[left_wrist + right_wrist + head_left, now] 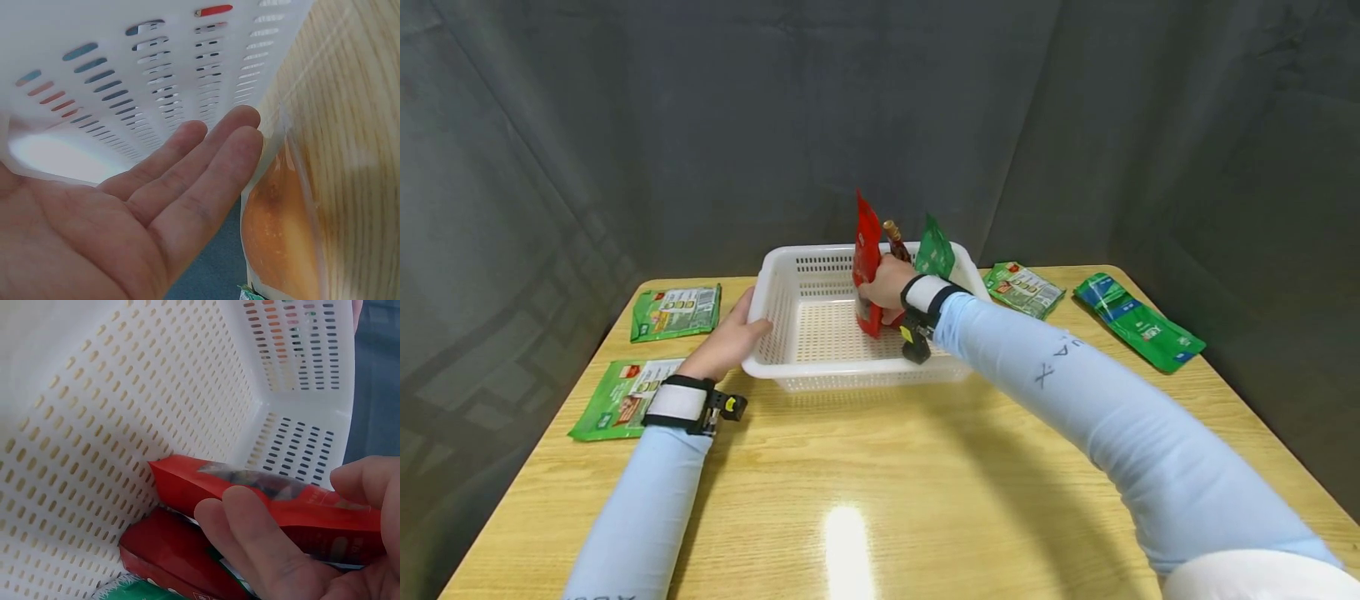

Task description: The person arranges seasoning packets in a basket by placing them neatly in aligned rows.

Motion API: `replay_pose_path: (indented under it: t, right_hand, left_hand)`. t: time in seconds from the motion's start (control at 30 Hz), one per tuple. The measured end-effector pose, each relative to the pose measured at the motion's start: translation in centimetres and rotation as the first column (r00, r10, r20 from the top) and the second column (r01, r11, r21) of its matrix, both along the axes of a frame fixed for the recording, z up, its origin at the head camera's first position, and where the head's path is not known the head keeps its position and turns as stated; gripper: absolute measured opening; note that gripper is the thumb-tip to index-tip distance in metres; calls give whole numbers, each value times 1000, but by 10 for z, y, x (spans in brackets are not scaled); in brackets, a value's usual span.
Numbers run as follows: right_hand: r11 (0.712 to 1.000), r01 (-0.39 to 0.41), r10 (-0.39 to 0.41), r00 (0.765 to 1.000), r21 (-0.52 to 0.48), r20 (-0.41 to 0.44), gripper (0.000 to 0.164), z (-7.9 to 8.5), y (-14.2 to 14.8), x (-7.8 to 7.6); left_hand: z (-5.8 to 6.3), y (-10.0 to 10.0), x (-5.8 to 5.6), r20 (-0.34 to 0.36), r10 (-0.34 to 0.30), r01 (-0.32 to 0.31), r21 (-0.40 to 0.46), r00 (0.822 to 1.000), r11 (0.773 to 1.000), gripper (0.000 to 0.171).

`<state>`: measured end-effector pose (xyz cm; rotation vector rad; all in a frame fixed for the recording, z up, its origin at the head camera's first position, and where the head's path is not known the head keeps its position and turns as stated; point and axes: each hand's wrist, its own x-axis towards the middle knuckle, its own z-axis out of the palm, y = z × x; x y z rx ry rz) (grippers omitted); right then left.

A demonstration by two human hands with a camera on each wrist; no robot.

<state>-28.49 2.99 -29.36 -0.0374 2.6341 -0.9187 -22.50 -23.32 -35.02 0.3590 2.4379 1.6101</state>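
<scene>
A white perforated plastic basket (880,367) stands toward the back of the wooden table. My left hand (730,337) holds its left rim, thumb over the edge; in the left wrist view the fingers (206,181) stretch along the outside wall. Inside the basket, my right hand (891,283) grips an upright red pouch (867,242) between thumb and fingers. The right wrist view shows this red pouch (269,494) from above, with a darker red package (178,553) and a green pouch (140,590) beside it. A gold-capped bottle neck (893,233) rises behind the right hand.
Two green food packets lie left of the basket, one farther back (676,312) and one nearer (625,400). To its right are another green packet (1024,289) and a green-and-blue pouch (1138,321). Dark grey cloth (820,125) hangs behind the table.
</scene>
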Motion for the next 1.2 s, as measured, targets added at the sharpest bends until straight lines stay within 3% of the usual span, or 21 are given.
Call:
replay_pose_path:
  t: [0.23,0.4,0.6,0.8,0.9,1.03,1.2]
  right_hand:
    - [999,10,-8,999,53,-39,77,7,2,9]
    - [998,-25,30,995,51,-92,87,25,7,27]
    - [990,-113,106,990,-81,-89,80,58,21,49]
    - [975,-132,103,981,-177,-164,68,96,57,61]
    - [975,-122,82,975,-187,-207,60,107,86,65]
    - [984,-60,17,969,-169,-246,54,105,129,67]
    - [991,13,-46,966,-130,-256,56,83,177,66]
  left_hand:
    - [1,0,0,4,4,-4,1,1000,1000,71]
    - [0,0,-3,-1,4,-4,-4,1000,1000,70]
    - [-1,-2,-5,-3,6,-6,-13,1000,1000,70]
    - [-2,-5,-7,0,6,-6,-5,1000,1000,70]
    - [-2,-5,-6,1,1,-1,4,1000,1000,70]
    - [-3,-10,-5,-7,5,-5,-1,1000,1000,71]
    - [-3,-16,-3,-14,25,-26,-20,1000,999,70]
